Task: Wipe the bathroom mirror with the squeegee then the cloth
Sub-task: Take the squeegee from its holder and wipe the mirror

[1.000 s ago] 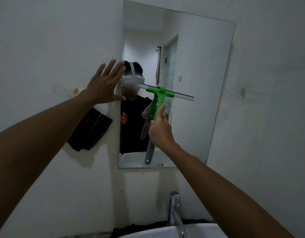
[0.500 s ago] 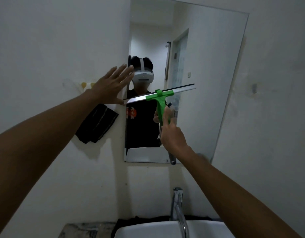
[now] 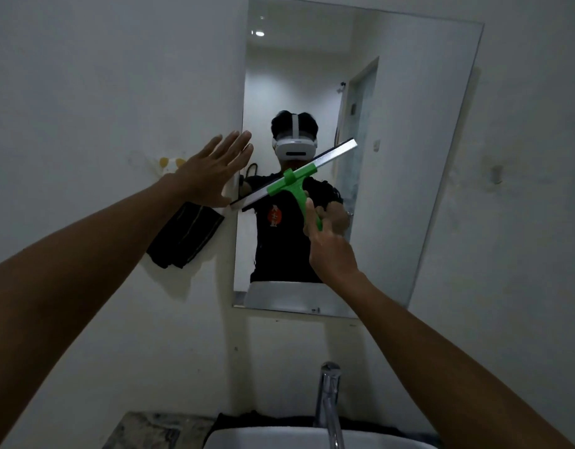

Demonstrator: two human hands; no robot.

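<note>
A tall frameless mirror hangs on the white wall. My right hand grips the green handle of a squeegee. Its metal blade lies against the glass, tilted with the right end high and the left end at the mirror's left edge. My left hand is flat on the wall beside the mirror's left edge, fingers spread, holding nothing. A dark cloth hangs on the wall just below that hand.
A chrome tap rises over a white basin at the bottom. A dark rag lies behind the basin, and a patterned counter sits to its left. The mirror reflects a person in a headset.
The squeegee blade has rotated, its right end rising and left end dropping to the mirror's left edge. My view has tilted up slightly. The left hand stays on the wall.
</note>
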